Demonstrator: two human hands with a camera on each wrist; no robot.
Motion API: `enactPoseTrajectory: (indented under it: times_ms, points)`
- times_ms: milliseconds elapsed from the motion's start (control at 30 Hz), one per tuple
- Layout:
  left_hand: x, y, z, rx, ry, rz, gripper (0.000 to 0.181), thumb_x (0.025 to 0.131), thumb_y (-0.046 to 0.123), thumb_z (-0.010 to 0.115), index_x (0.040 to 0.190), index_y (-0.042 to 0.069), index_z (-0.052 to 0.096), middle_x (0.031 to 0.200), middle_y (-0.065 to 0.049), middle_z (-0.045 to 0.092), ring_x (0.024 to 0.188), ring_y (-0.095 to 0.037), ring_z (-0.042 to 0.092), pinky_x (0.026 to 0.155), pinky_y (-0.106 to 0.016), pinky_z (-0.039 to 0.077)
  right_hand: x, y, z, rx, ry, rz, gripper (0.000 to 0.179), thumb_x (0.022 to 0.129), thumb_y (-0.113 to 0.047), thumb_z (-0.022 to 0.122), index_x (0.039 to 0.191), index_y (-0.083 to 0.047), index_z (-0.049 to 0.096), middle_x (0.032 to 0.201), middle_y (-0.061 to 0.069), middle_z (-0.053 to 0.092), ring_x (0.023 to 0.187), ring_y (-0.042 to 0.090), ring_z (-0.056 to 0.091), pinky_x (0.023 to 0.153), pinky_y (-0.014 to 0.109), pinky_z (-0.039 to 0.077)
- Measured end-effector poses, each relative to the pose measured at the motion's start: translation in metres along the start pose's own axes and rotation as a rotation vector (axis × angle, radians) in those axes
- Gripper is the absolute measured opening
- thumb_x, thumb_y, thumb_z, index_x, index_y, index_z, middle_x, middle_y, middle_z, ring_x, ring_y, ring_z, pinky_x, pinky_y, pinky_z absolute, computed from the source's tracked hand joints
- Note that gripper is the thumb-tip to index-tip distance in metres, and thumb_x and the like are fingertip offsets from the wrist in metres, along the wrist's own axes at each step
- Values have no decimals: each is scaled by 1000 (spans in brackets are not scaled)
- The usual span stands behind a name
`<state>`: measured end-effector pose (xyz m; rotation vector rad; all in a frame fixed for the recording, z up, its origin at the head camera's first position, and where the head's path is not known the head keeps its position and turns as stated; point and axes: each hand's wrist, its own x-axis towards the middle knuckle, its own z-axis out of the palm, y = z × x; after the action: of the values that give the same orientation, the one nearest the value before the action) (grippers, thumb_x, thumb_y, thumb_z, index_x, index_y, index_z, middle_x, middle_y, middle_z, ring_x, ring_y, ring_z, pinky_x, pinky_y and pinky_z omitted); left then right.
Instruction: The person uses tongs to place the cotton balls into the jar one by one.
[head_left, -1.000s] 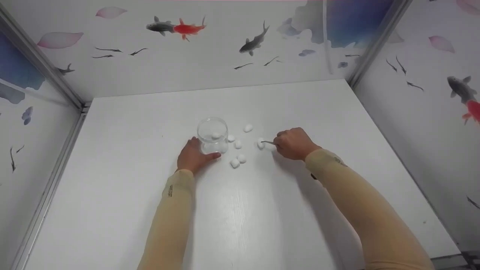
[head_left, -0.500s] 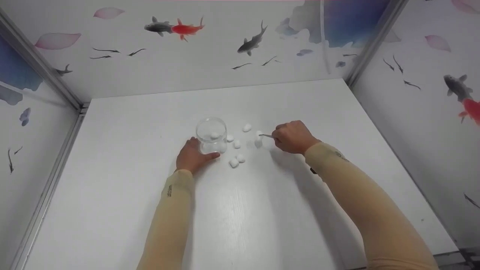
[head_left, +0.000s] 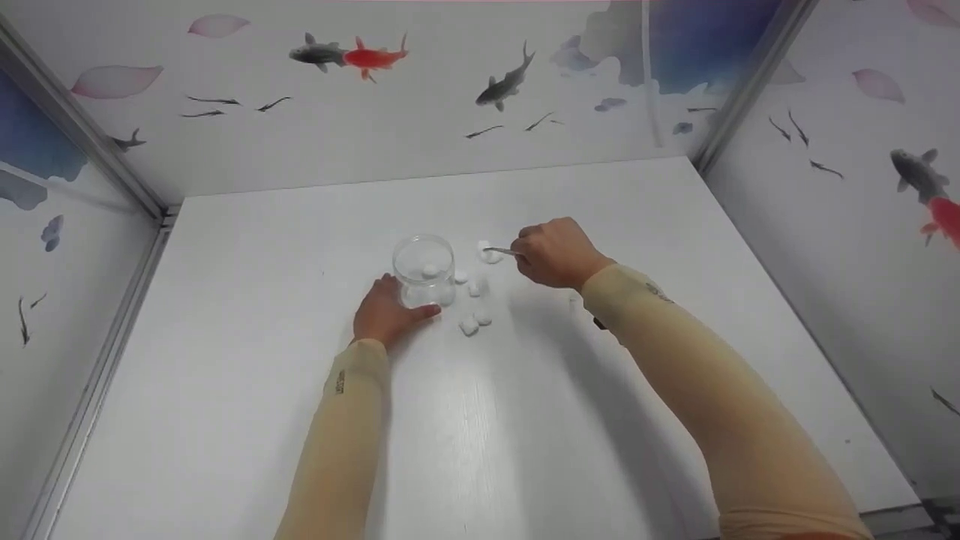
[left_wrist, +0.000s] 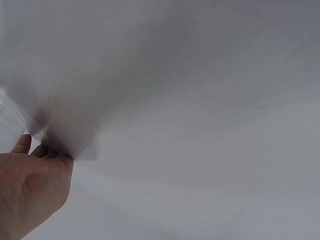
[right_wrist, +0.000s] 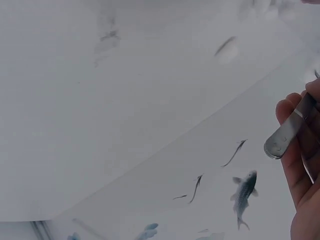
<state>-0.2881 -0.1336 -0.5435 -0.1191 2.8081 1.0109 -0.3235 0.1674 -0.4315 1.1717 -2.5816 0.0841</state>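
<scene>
In the head view my left hand (head_left: 384, 311) holds a clear round jar (head_left: 424, 259) from its left side, thumb along the near side and fingers behind. A white cotton ball shows through the jar's wall. My right hand (head_left: 561, 251) grips metal tweezers (right_wrist: 282, 141), whose wide end sticks out of the fist in the right wrist view. At the tweezers' tips is a cotton ball (head_left: 484, 246), overlapping another one (head_left: 493, 258) in the head view. The left wrist view catches only part of my left hand (left_wrist: 35, 187) at the jar's edge.
Several loose cotton balls (head_left: 469, 326) lie on the white table (head_left: 262, 315) just right of the jar. White panels (head_left: 442, 150) printed with fish and petals stand at the back and both sides.
My right hand has lifted the cotton ball with the tweezers and carried it left and away from me, towards the jar. My left hand stays at the jar.
</scene>
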Motion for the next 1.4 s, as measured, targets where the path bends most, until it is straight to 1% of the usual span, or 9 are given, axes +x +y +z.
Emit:
enactPoseTrajectory:
  times_ms: [200, 367, 533, 700, 767, 967, 1133, 1200, 1400]
  points:
    - [2, -2, 3, 5, 1, 9, 115, 73, 67, 78, 156, 4, 29, 159, -20, 29, 146, -35, 25, 120, -46, 21, 22, -16, -5, -4, 47, -17, 13, 87, -7, 65, 83, -9, 76, 69, 3, 65, 49, 16, 51, 43, 35, 48]
    - [4, -5, 5, 3, 26, 40, 110, 72, 65, 79, 153, 4, 36, 153, -21, 40, 141, -37, 36, 117, -48, 29, 35, -28, -3, -5, 36, -32, 14, 89, -9, 64, 86, -9, 77, 71, 2, 67, 50, 15, 53, 45, 34, 50]
    - [5, -4, 5, -1, 49, 60, 103, 71, 64, 81, 148, 7, 44, 145, -18, 50, 134, -34, 46, 112, -47, 36, 42, -38, 1, -8, 14, -45, 15, 90, -9, 64, 88, -10, 78, 73, 2, 69, 52, 16, 54, 48, 33, 51]
    - [3, -2, 2, -18, 62, 70, 99, 71, 60, 83, 146, 7, 47, 141, -17, 53, 131, -34, 49, 111, -47, 38, 44, -43, 6, -15, -30, -47, 13, 91, -11, 66, 92, -10, 78, 78, 3, 70, 55, 17, 58, 52, 34, 54]
    - [2, -1, 0, -20, 58, 68, 100, 71, 59, 83, 147, 7, 45, 143, -18, 51, 133, -35, 46, 112, -47, 36, 43, -42, 7, -20, -37, -42, 12, 90, -12, 66, 93, -10, 78, 78, 3, 70, 56, 17, 59, 52, 35, 54]
    - [2, -2, -1, -5, 38, 48, 109, 72, 63, 81, 152, 4, 38, 154, -22, 38, 142, -37, 34, 117, -48, 28, 29, -27, 6, -5, -9, -29, 11, 90, -12, 67, 92, -9, 77, 76, 3, 68, 54, 17, 57, 49, 36, 53]
    - [0, -2, 0, -12, 19, 18, 112, 73, 63, 80, 155, 4, 33, 158, -20, 31, 146, -36, 26, 120, -48, 21, 4, -12, 9, 42, 27, -8, 8, 87, -8, 68, 85, -9, 76, 71, 2, 66, 52, 15, 53, 46, 36, 49]
    - [0, -1, 0, -22, 16, 12, 111, 73, 63, 80, 155, 5, 32, 159, -19, 30, 147, -36, 25, 120, -48, 20, -8, -8, 13, 69, 17, 12, 8, 86, -7, 68, 84, -9, 76, 70, 1, 66, 53, 14, 54, 47, 36, 50]
    - [-1, -1, 0, -12, 15, 15, 112, 74, 63, 79, 155, 3, 30, 159, -21, 29, 146, -37, 24, 120, -49, 21, -39, -6, 30, 121, -79, 47, 10, 84, -5, 68, 81, -11, 75, 72, -1, 68, 58, 12, 58, 52, 35, 53]
